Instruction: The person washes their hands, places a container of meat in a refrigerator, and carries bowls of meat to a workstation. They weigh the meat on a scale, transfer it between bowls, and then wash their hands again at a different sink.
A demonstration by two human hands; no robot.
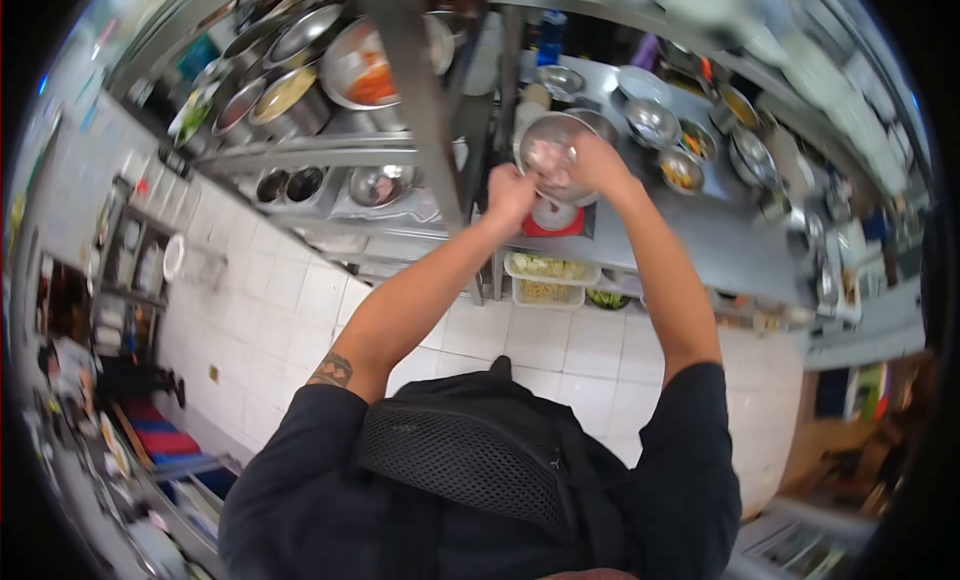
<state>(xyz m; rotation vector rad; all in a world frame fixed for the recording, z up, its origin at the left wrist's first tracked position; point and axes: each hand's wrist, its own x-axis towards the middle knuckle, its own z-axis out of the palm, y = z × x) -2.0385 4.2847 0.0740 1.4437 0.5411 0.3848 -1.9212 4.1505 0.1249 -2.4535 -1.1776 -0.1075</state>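
Note:
A metal bowl (536, 132) with pale pink pieces that look like raw meat (550, 163) is tilted above the steel counter. My left hand (512, 195) is closed at the near left rim of this bowl. On the right, my right hand (597, 167) reaches over the rim, its fingers curled down by the meat; what they hold is hidden. Just below the bowl is a red kitchen scale (545, 230) with a small whitish container (554, 215) on it, partly covered by the bowl.
Several metal bowls, one being a steel bowl (652, 123), stand on the counter (710, 242) to the right. Food-filled pots and a large bowl (345, 65) crowd the left shelf. A metal post (415, 100) rises left of my hands. Below are food tubs (548, 292). Another person (110, 372) is far left.

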